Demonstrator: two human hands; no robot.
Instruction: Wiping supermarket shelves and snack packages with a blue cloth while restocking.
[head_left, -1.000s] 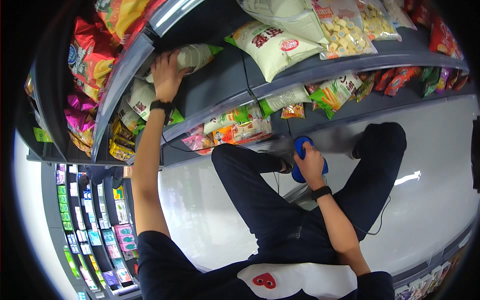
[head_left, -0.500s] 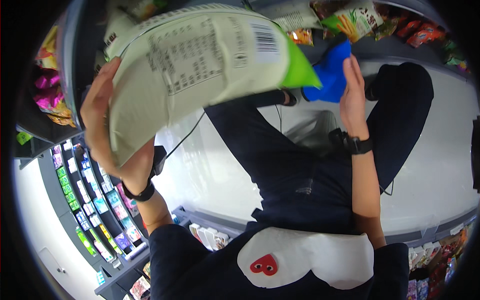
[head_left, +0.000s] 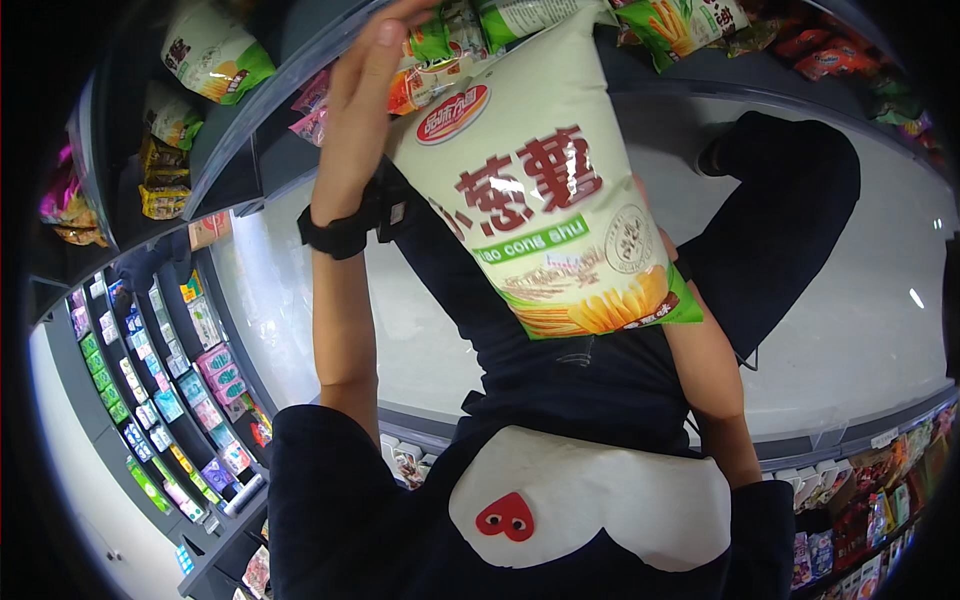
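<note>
One snack bag stands lengthwise, top up-left, left hand fingers flat along its edge.

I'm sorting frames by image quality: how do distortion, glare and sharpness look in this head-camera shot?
Head view: strong fisheye, so the grey shelf edges bend and the corners go black; the glossy white floor shows small bright glare spots; the large cream-and-green snack bag, held up by the left hand, is sharp and fills the centre, hiding the right hand.
</note>
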